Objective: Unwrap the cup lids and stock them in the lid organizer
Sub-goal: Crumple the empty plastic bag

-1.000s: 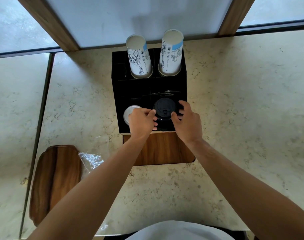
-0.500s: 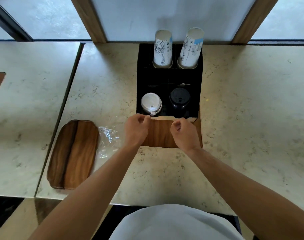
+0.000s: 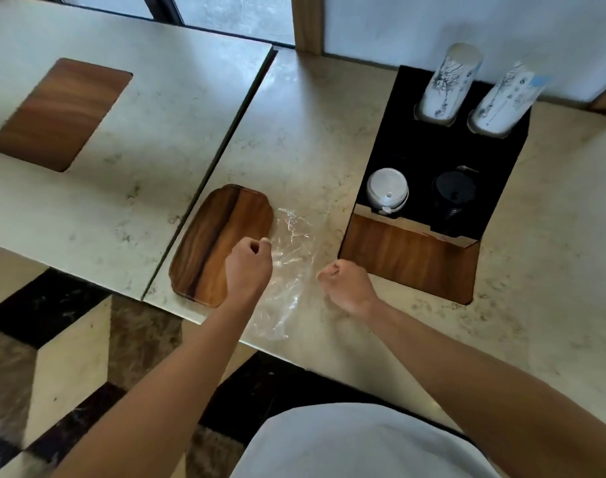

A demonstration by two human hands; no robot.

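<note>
two hands point(image 3: 294, 274) curled above clear wrap point(image 3: 291, 257); cup print unreadable.

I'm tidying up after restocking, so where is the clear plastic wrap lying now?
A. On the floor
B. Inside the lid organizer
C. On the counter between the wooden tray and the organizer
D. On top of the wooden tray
C: the clear plastic wrap lies flat on the counter, right of the wooden tray and left of the lid organizer.

Soft daylight from windows ahead, slight motion blur, wide-angle bending at edges
</note>
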